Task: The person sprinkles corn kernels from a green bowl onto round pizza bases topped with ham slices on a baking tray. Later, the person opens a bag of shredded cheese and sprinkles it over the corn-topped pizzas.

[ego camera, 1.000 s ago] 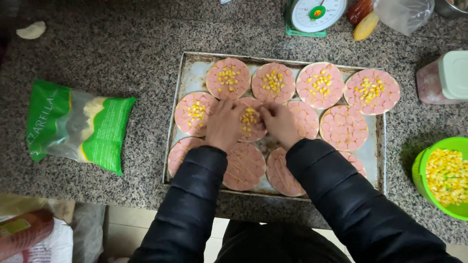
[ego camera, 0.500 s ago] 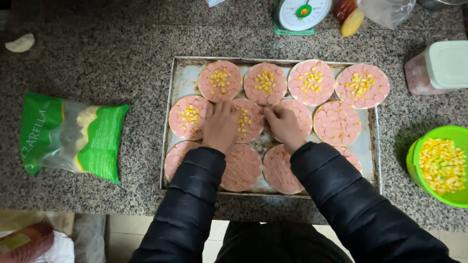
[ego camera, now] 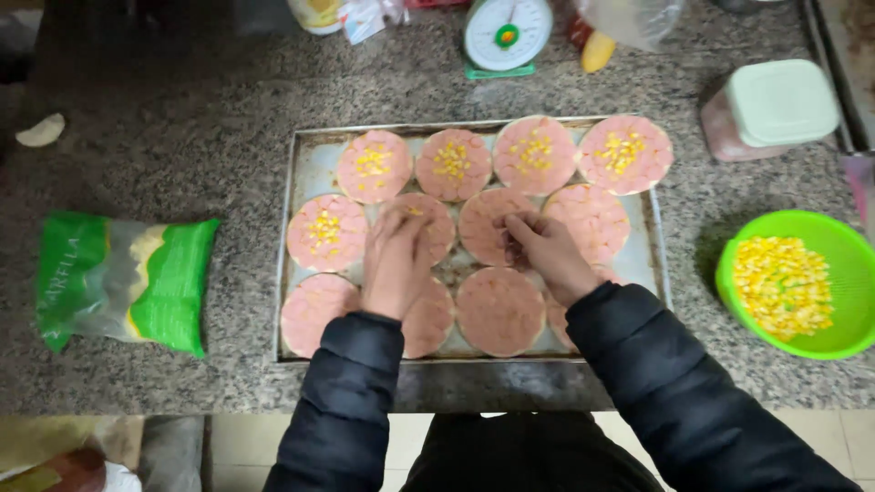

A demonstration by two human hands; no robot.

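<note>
The left hand is lying flat, hiding much of a middle-row pink round on the metal tray, the right hand is pinching fingertips over the next round, while a green-and-clear bag is resting left on the worktop.

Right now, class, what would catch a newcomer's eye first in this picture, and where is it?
First, the metal tray at the centre of the granite counter, packed with round pink-topped bases, several dotted with yellow corn. The left hand and right hand rest on the middle row. A bright green bowl of corn sits at the right, a green bag at the left.
</note>
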